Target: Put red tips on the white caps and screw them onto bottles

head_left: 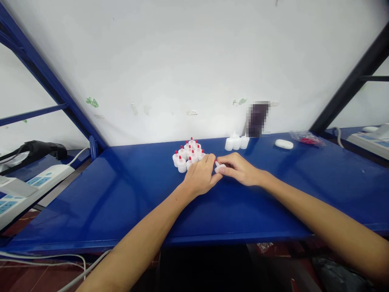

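Note:
Both hands meet over the blue table around one small white squeeze bottle [220, 166] with a pointed nozzle. My right hand [240, 168] is closed on the bottle's body, thumb and fingers on its sides. At the nozzle's red tip, my left hand [202, 175] pinches with its fingers; they partly hide the cap. Just left of and behind my left hand stand several white bottles with red caps [182, 164], upright in a tight group. Farther back on the right are several white bottles [233, 142] without red caps, close together near the wall.
On the blue table [136, 215], a white oval case [284, 144] lies at the back right, beside a clear plastic bag with red pieces [308, 140]. A dark blurred object [257, 119] leans on the wall. Power strips [36, 184] and a blue frame stand left.

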A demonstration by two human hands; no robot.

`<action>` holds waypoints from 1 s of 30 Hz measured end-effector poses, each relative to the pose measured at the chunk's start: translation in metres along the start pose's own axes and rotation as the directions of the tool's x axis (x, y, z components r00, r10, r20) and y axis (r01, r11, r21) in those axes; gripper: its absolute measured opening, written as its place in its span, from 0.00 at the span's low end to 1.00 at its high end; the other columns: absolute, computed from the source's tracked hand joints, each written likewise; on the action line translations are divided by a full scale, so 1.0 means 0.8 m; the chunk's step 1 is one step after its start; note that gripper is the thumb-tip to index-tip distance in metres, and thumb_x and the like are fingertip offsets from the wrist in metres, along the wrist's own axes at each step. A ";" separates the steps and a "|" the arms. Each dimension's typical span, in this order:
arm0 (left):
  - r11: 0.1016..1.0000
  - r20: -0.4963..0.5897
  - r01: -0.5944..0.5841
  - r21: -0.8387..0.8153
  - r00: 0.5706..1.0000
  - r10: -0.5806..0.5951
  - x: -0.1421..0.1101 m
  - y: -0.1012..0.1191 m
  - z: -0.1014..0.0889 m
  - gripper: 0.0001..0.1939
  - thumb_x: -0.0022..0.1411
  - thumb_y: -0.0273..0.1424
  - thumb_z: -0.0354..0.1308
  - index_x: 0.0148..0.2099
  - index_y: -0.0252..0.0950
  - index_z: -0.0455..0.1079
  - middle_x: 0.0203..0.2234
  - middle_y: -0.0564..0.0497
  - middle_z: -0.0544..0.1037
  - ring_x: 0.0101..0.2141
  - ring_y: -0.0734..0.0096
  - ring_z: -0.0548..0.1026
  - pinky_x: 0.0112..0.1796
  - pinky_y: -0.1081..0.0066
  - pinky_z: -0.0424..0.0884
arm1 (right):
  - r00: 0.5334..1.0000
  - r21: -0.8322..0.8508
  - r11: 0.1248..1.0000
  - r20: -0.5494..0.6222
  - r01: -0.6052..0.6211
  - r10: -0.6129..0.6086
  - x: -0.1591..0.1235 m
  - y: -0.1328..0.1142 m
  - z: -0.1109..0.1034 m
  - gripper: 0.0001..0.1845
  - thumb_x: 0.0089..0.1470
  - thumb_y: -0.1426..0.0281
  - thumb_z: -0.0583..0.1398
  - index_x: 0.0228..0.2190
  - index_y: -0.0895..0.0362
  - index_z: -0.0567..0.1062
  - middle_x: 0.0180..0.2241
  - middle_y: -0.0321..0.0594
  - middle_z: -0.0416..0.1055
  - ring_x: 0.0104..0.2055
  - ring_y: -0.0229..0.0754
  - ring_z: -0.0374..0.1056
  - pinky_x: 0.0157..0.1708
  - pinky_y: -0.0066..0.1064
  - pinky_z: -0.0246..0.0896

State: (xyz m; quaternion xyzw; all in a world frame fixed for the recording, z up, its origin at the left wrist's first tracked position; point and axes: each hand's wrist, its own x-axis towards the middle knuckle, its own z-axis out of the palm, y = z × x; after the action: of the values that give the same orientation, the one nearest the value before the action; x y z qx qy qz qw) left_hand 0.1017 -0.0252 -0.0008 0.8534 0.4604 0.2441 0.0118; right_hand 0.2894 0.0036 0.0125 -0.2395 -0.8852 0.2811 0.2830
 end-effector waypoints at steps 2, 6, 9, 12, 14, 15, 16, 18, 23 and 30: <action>1.000 -0.027 -0.009 -0.014 1.000 0.009 0.000 -0.001 0.000 0.10 0.68 0.39 0.48 0.40 0.38 0.58 0.36 0.48 0.74 0.33 0.61 0.73 0.30 0.66 0.64 | 0.999 0.032 0.999 0.033 -0.030 0.029 0.001 -0.001 0.002 0.25 0.64 0.53 0.52 0.21 0.56 0.59 0.21 0.29 0.50 0.23 0.32 0.46 0.24 0.29 0.43; 0.999 -0.053 -0.034 -0.036 0.998 0.032 0.000 -0.004 0.001 0.09 0.65 0.39 0.49 0.37 0.39 0.57 0.32 0.49 0.73 0.30 0.62 0.71 0.28 0.67 0.60 | 0.991 0.119 0.986 0.081 -0.117 0.108 0.004 -0.004 0.008 0.28 0.63 0.50 0.51 0.20 0.55 0.57 0.21 0.29 0.47 0.23 0.33 0.44 0.24 0.29 0.41; 0.997 -0.063 -0.050 -0.060 0.997 0.046 -0.001 -0.005 0.004 0.10 0.63 0.39 0.49 0.35 0.39 0.56 0.29 0.51 0.71 0.28 0.64 0.70 0.27 0.67 0.58 | 0.981 0.157 0.975 0.135 -0.160 0.139 0.005 -0.005 0.009 0.28 0.62 0.49 0.50 0.19 0.55 0.56 0.20 0.29 0.47 0.23 0.33 0.44 0.23 0.29 0.41; 0.994 -0.075 -0.062 -0.096 0.996 0.054 -0.002 -0.002 0.007 0.10 0.63 0.38 0.49 0.33 0.39 0.55 0.27 0.52 0.72 0.27 0.65 0.69 0.27 0.67 0.58 | 0.973 0.193 0.968 0.192 -0.162 0.125 0.005 -0.003 0.007 0.29 0.63 0.50 0.49 0.18 0.55 0.55 0.19 0.29 0.46 0.22 0.32 0.43 0.22 0.30 0.40; 0.992 -0.074 -0.053 -0.111 0.996 0.045 -0.002 0.001 0.008 0.10 0.64 0.38 0.49 0.33 0.39 0.56 0.28 0.52 0.73 0.28 0.66 0.70 0.28 0.67 0.59 | 0.972 0.190 0.970 0.206 -0.152 0.112 0.005 -0.002 0.004 0.28 0.63 0.51 0.48 0.18 0.54 0.54 0.19 0.28 0.46 0.21 0.32 0.42 0.22 0.30 0.40; 0.993 -0.068 -0.039 -0.112 0.997 0.031 -0.002 0.002 0.008 0.10 0.64 0.38 0.50 0.34 0.39 0.56 0.29 0.52 0.74 0.28 0.65 0.71 0.28 0.67 0.60 | 0.974 0.172 0.974 0.201 -0.145 0.110 0.005 -0.002 0.003 0.28 0.63 0.51 0.49 0.18 0.54 0.54 0.19 0.28 0.46 0.22 0.32 0.43 0.23 0.30 0.40; 0.995 -0.059 -0.017 -0.103 0.998 0.011 -0.002 0.004 0.009 0.10 0.65 0.39 0.50 0.35 0.39 0.58 0.30 0.51 0.75 0.29 0.65 0.72 0.28 0.68 0.61 | 0.976 0.143 0.980 0.187 -0.136 0.109 0.005 -0.002 0.002 0.27 0.63 0.52 0.49 0.18 0.55 0.55 0.19 0.28 0.47 0.22 0.32 0.43 0.23 0.30 0.41; 0.998 -0.025 0.048 -0.050 0.998 -0.050 -0.002 0.008 0.008 0.11 0.65 0.40 0.52 0.39 0.38 0.61 0.32 0.50 0.76 0.30 0.62 0.74 0.29 0.67 0.63 | 0.981 0.054 0.992 0.160 -0.116 0.107 0.005 -0.001 -0.003 0.24 0.62 0.56 0.51 0.19 0.55 0.57 0.19 0.29 0.49 0.22 0.32 0.46 0.24 0.30 0.43; 0.975 0.183 0.127 0.180 0.970 -0.160 -0.008 0.020 0.008 0.23 0.67 0.49 0.47 0.39 0.34 0.69 0.28 0.43 0.77 0.29 0.52 0.77 0.30 0.62 0.68 | 0.970 -0.327 0.929 0.108 -0.173 0.219 0.002 0.008 -0.019 0.14 0.59 0.64 0.54 0.23 0.56 0.65 0.20 0.35 0.65 0.24 0.37 0.58 0.28 0.32 0.47; 0.960 0.353 -0.280 0.004 0.899 0.261 -0.015 0.026 0.008 0.19 0.68 0.41 0.50 0.29 0.36 0.70 0.21 0.50 0.73 0.25 0.64 0.74 0.28 0.68 0.65 | 0.954 -0.501 0.840 0.087 -0.207 0.287 0.003 0.010 -0.013 0.15 0.60 0.57 0.56 0.42 0.54 0.73 0.27 0.36 0.72 0.27 0.40 0.64 0.27 0.30 0.47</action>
State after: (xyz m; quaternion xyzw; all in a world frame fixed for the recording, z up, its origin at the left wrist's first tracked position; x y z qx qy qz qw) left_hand 0.1152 -0.0450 -0.0060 0.9387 0.3345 0.0756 0.0358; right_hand 0.2966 0.0145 0.0150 -0.3920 -0.9084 0.1018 0.1036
